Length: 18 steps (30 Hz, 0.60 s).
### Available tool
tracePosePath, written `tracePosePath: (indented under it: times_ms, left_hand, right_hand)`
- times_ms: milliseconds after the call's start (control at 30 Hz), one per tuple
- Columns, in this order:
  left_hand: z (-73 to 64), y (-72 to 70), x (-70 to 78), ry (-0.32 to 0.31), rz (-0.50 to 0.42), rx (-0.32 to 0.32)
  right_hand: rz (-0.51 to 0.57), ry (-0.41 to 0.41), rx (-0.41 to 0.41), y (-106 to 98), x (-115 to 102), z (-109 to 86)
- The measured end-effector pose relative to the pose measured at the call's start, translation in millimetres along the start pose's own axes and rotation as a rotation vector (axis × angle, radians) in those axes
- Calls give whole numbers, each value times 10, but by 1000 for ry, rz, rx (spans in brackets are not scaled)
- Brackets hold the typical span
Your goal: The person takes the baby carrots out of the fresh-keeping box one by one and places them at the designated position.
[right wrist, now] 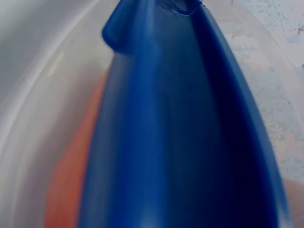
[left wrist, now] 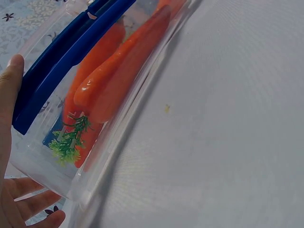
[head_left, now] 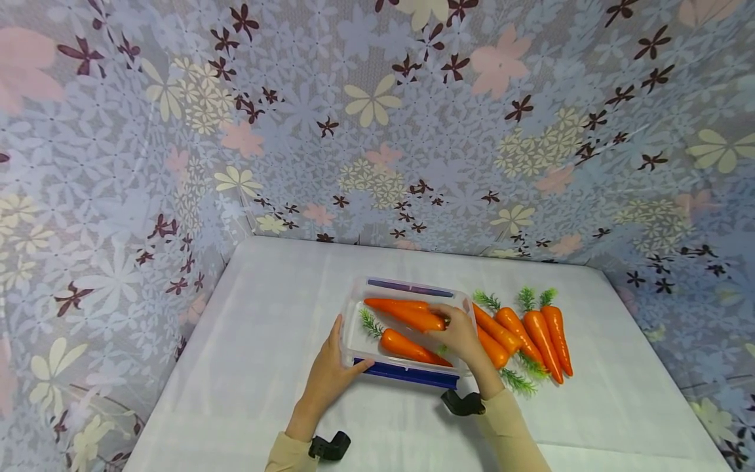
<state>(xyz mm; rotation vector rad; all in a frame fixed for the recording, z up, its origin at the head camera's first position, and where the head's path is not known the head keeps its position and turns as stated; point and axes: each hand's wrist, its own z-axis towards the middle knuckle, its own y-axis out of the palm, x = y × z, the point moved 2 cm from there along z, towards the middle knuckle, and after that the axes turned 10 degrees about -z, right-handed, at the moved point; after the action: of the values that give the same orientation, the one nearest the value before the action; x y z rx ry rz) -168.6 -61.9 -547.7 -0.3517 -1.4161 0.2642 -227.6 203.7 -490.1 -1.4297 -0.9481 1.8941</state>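
A clear plastic container (head_left: 349, 341) with blue clip flaps stands on the table, several orange toy carrots inside. My left hand (head_left: 327, 375) grips its front left corner, thumb over the rim beside the front blue flap (head_left: 407, 375) and fingers along the left wall. Inside the box, my right hand (head_left: 459, 331) pinches the thick end of a carrot (head_left: 415, 318); its leafy top is hidden under the fingers. Nearer the front wall lies another carrot (head_left: 407, 345), its green leaves pointing left. The right wrist view is mostly filled by the blue flap (right wrist: 161, 118).
Right of the container, several more carrots (head_left: 541, 337) with green tops lie side by side on the white-covered table (head_left: 265, 314). One loose carrot (head_left: 493, 347) lies right by the box's right wall. Flower-patterned cloth (head_left: 377, 164) rises behind the table and at both sides.
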Motion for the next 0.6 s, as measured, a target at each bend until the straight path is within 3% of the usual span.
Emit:
tracePosePath:
  times_ms: [267,367,600]
  left_hand:
    - [16,8,-21,-11,9,0]
    - [18,11,-17,-13,3,-6]
    - [8,-3,-6,-10,-5,-4]
  right_hand:
    - [194,50,134,-87,-14,-8]
    - [237,91,174,-135,-14,-39]
    - [273,188,199,-430,-249,-148]
